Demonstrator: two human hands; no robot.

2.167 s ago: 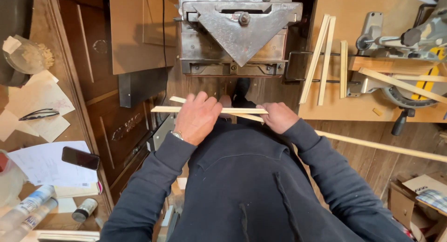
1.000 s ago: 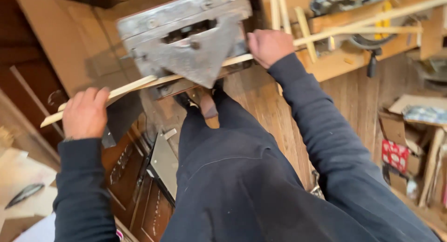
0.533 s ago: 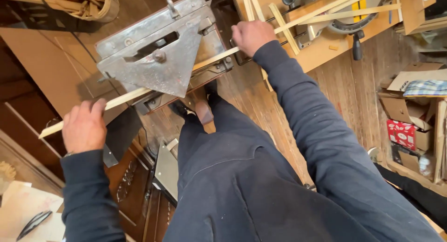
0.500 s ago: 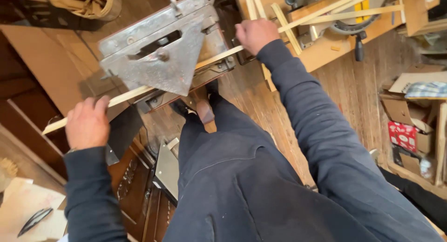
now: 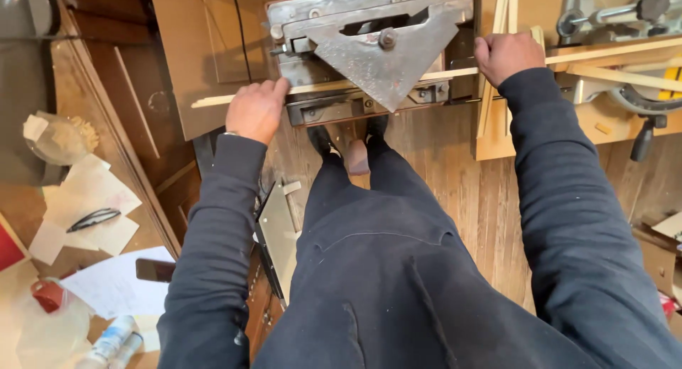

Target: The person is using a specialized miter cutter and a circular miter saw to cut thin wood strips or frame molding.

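A long thin wooden strip (image 5: 312,88) runs across the view and passes under the triangular metal plate of a grey floor-standing machine (image 5: 376,46). My left hand (image 5: 257,110) grips the strip to the left of the machine. My right hand (image 5: 506,55) is closed around the same strip to the right of the machine. My dark-clad legs and one shoe (image 5: 355,154) stand in front of the machine on the wooden floor.
A mitre saw (image 5: 632,92) sits on a low wooden platform at the right, with several more wooden strips (image 5: 497,63) lying by it. At the left a table (image 5: 78,220) holds papers, a black knife, a phone and plastic bottles. A metal plate (image 5: 277,234) leans beside my left leg.
The view has swung back level. Both hands kept hold of the strip, which now lies almost horizontal under the machine's plate; my left hand has slid closer to the machine.
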